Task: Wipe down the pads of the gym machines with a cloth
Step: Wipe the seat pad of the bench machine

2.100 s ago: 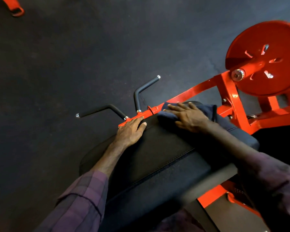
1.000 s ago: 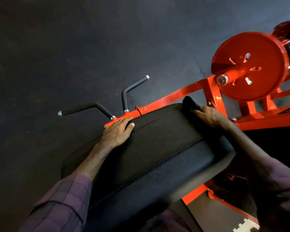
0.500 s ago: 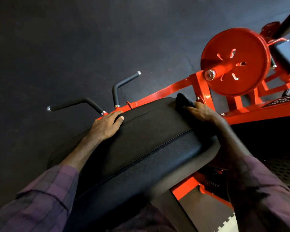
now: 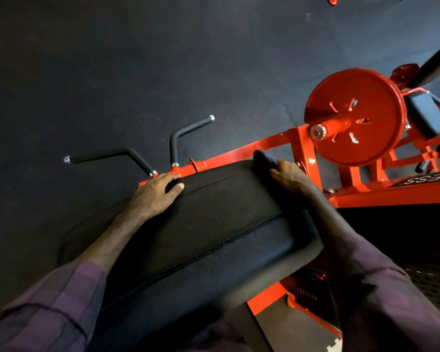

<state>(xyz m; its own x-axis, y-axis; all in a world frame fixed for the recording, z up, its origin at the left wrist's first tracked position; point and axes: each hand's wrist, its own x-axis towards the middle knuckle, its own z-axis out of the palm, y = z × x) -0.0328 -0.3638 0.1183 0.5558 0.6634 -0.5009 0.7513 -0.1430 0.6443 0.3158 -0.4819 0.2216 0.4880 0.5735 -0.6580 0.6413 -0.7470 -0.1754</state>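
**Cloth at the far right corner of the pad, most of the pad lying to its left**

At the left of the view, two black handles (image 4: 107,156) stick out from the orange frame (image 4: 241,151) over the dark floor (image 4: 112,59). Just beside them the left hand (image 4: 154,196) rests on the far edge of the large black pad (image 4: 214,224). Its fingers are nearly straight and laid flat on the upholstery; it holds nothing and seems only to steady the body.

The pad has its long axis running from lower left to upper right, with a stitched seam along it. At its upper right corner is the right hand (image 4: 290,177), and under its fingers the dark cloth (image 4: 263,161) is bunched. The fingers curl over the cloth and press it on the corner of the pad, so this hand is grasping the cloth. Further right stands the orange weight plate (image 4: 353,118).

The cloth is at the right end, and the unwiped length, as I judge, lies to the left of it, toward the left hand. The next stroke should therefore go along the long axis, leftward. The right hand is the nearer one and already has the cloth.
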